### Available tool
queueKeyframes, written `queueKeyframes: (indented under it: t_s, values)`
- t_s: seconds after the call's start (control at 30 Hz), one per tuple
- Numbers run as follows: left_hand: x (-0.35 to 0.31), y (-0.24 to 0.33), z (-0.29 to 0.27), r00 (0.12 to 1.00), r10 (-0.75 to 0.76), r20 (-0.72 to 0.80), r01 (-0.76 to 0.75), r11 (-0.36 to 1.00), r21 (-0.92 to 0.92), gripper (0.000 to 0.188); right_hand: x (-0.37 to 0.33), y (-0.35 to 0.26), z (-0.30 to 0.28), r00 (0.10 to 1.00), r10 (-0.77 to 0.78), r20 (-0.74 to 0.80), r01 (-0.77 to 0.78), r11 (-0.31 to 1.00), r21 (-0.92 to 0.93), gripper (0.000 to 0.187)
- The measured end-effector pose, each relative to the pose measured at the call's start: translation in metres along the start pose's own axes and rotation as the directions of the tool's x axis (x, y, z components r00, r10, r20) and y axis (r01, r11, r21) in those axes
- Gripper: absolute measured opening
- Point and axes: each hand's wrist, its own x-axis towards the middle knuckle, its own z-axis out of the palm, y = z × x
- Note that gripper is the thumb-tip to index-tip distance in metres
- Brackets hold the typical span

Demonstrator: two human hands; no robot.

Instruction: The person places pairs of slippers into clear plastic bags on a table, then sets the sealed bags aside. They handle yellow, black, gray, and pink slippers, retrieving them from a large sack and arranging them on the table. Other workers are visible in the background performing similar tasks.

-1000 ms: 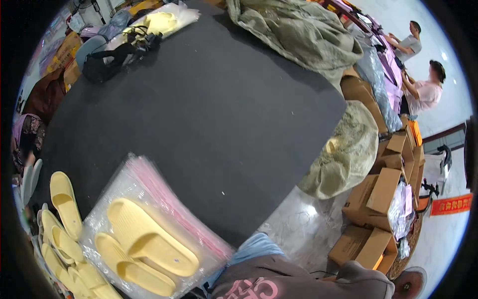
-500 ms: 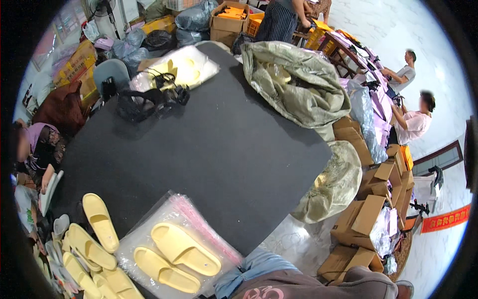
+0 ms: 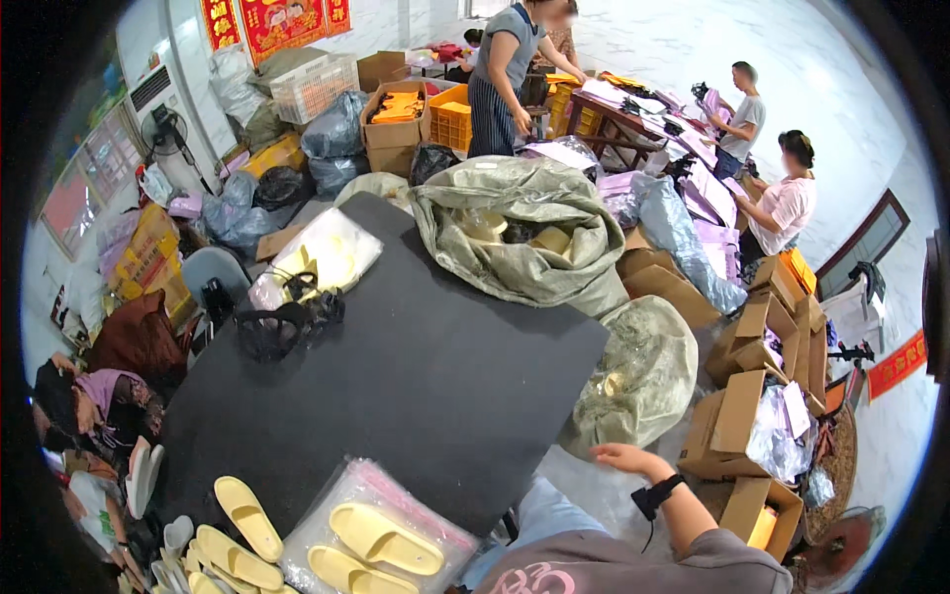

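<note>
My right hand (image 3: 630,459) is past the right edge of the black table (image 3: 426,386), just below a pale green woven sack (image 3: 643,396). Its fingers are stretched out with nothing seen in them; a black band is on that wrist. My left hand is out of view. On the near edge of the table, a pair of yellow slippers (image 3: 386,539) lies on clear plastic bags (image 3: 341,495) with a pink edge. Left of them are more yellow slippers (image 3: 247,517), piled loosely, with grey ones beside.
A large open green sack (image 3: 455,213) holding slippers stands at the table's far right. Black straps (image 3: 272,327) and bagged slippers (image 3: 332,252) lie at the far left. Open cardboard boxes (image 3: 727,436) line my right. A seated person (image 3: 94,396) handles slippers at left; others work behind.
My view has tilted up and shifted, bringing more of the room into sight. My right hand and forearm have come into view at the lower right. The slippers on the bags stay in place.
</note>
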Motion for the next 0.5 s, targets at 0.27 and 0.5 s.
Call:
queueKeyframes:
  t_s: [0.27, 0.5]
  values:
    - [0.003, 0.099, -0.014, 0.996, -0.028, -0.083, 0.030, 0.999, 0.016, 0.044, 0.039, -0.114, -0.263, 0.913, -0.393, -0.112, 0.328, 0.868, -0.374, 0.048]
    - [-0.057, 0.191, -0.004, 0.967, -0.187, -0.174, 0.189, 0.982, -0.007, 0.045, 0.174, -0.197, -0.483, 0.755, -0.592, -0.284, 0.446, 0.779, -0.440, 0.057]
